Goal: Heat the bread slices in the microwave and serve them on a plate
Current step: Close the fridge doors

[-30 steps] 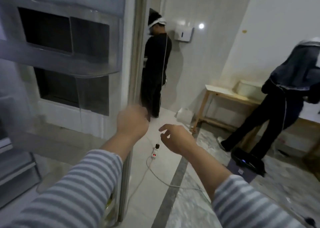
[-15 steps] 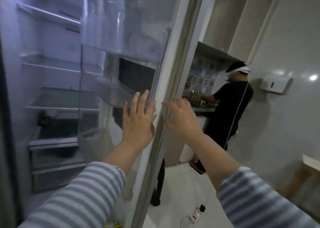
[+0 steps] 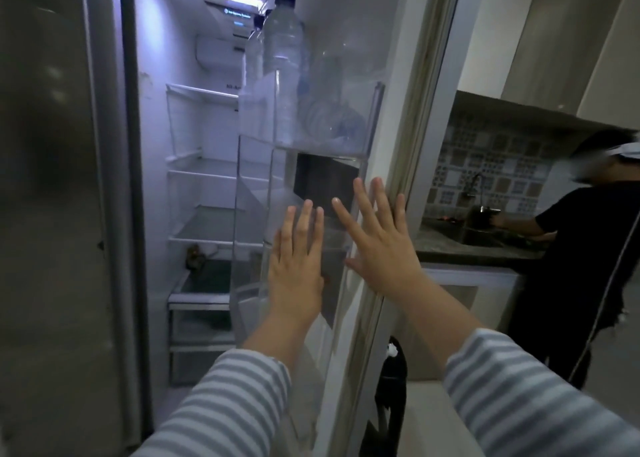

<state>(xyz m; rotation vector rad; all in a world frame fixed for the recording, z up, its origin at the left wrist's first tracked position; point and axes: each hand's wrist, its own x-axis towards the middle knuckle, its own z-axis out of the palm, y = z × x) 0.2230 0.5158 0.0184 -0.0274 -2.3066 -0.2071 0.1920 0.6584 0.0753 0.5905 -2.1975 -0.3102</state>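
Head view: left hand (image 3: 296,266) and right hand (image 3: 379,245), fingers spread flat and holding nothing, press the open fridge door (image 3: 391,117) at frame centre. Water bottles (image 3: 282,65) stand upright in its upper bin; no bread shows.

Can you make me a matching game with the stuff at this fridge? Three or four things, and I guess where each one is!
Things:
1. water bottle
2. left hand
3. right hand
4. faucet

Places:
A. flat against the edge of the open fridge door
B. over the sink, by the tiled wall
C. standing in the top door bin
D. spread over the clear lower door bin

Pairs: 1-C, 2-D, 3-A, 4-B
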